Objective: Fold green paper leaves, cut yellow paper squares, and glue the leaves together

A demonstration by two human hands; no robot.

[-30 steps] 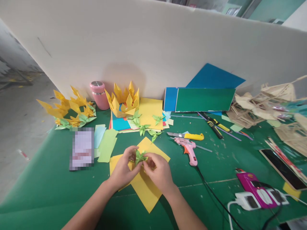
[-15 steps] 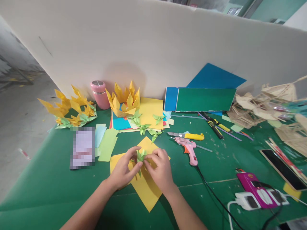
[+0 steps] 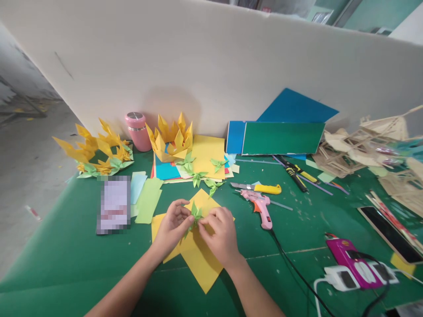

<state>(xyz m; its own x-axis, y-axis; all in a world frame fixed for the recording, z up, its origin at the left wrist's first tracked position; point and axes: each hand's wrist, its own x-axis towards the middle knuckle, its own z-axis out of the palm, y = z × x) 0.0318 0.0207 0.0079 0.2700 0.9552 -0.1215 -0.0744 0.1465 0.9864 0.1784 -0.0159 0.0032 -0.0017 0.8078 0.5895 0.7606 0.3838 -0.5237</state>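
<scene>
Between my two hands is a small green origami flower (image 3: 196, 212) with pointed petals, held above yellow paper sheets (image 3: 205, 268). My left hand (image 3: 175, 224) pinches its left side between thumb and fingers. From the right, my right hand (image 3: 220, 231) grips the flower's edge with thumb and fingertips, partly hiding it. More green paper flowers (image 3: 198, 178) like it lie just beyond, by a stack of coloured paper (image 3: 209, 152). A yellow folded paper crown (image 3: 170, 143) rests on that stack. Farther left stands another yellow crown (image 3: 95, 149), trimmed with green leaves.
A yellow utility knife (image 3: 267, 189) and a pink glue gun (image 3: 264, 211) with a black cord lie to the right. Green paper strips (image 3: 148, 200) and a blurred-out flat object (image 3: 114, 204) are on the left. At the back stands a pink flask (image 3: 139, 134). A purple power strip (image 3: 355, 262) sits front right.
The green flower has turned in my fingers, its petals now pointing more upward. My left fingers have curled in and shifted slightly; my right hand stays nearly in place.
</scene>
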